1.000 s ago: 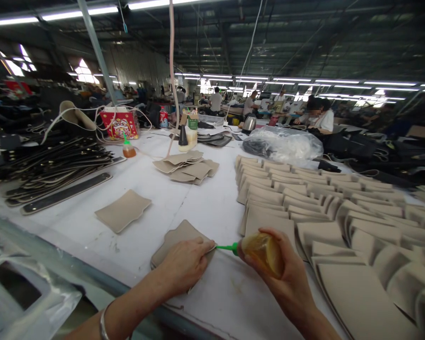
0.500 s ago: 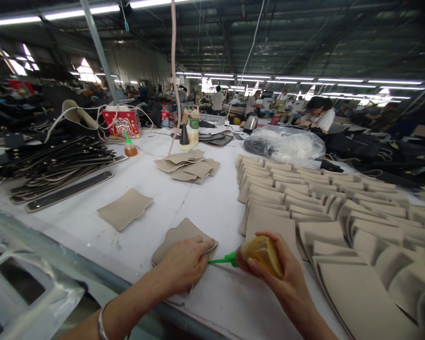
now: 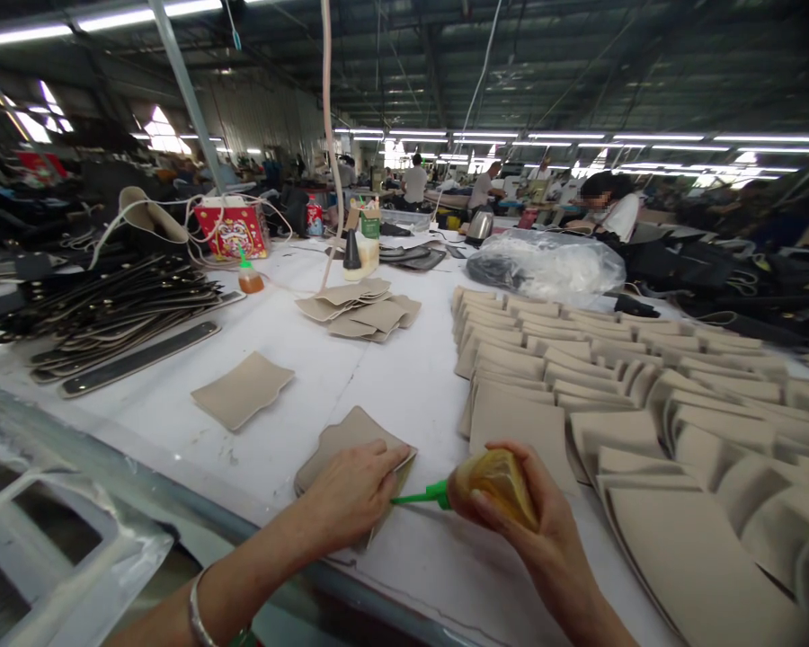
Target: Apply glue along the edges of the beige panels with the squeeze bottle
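Observation:
My right hand (image 3: 536, 517) is wrapped round a squeeze bottle (image 3: 495, 485) of amber liquid, which looks like glue. The bottle lies tilted on its side, and its thin green nozzle (image 3: 418, 496) points left, its tip close by the edge of a beige leather-like piece (image 3: 341, 440). Over that piece lies my left hand (image 3: 357, 485), gripping its right edge with the fingers on top; the thumb is mostly hidden. More of the same material shows beneath the hand, but I cannot tell how many layers. Another beige piece (image 3: 243, 391) rests flat farther left.
Rows of curved beige pieces (image 3: 647, 386) cover the table's right side. A loose beige pile (image 3: 360, 310) lies mid-table, dark straps (image 3: 128, 310) at left. Farther back are a small glue bottle (image 3: 249, 279), a red box (image 3: 231, 229) and a plastic bag (image 3: 546, 265). A co-worker (image 3: 610, 207) sits beyond.
The view has shifted slightly. The nozzle tip has moved a little left along the piece's edge. Both hands keep their hold.

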`<act>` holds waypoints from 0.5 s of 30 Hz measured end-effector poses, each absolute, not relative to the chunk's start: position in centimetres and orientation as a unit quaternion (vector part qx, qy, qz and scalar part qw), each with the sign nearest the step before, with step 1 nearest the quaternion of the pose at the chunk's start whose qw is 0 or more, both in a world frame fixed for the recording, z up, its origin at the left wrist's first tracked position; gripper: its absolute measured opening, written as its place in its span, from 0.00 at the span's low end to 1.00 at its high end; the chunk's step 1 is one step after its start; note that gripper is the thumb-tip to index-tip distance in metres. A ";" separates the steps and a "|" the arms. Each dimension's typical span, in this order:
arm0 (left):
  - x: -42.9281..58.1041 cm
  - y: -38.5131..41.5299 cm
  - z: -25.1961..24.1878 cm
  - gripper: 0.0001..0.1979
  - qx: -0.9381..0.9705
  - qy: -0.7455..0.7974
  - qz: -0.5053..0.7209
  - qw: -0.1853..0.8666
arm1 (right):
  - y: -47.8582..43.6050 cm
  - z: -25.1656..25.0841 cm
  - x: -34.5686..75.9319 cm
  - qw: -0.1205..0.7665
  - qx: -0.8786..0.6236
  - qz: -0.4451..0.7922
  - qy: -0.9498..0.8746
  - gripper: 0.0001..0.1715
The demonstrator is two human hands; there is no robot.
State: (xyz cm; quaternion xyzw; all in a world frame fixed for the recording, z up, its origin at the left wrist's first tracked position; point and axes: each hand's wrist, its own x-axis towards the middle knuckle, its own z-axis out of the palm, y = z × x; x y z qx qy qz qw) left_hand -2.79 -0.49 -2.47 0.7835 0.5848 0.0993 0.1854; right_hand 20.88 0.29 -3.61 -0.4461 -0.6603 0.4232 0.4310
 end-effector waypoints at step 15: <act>-2.7 -0.7 -2.7 0.23 0.776 0.596 0.087 0.186 | -1.3 -3.6 20.4 0.437 -0.439 0.457 -0.638 0.27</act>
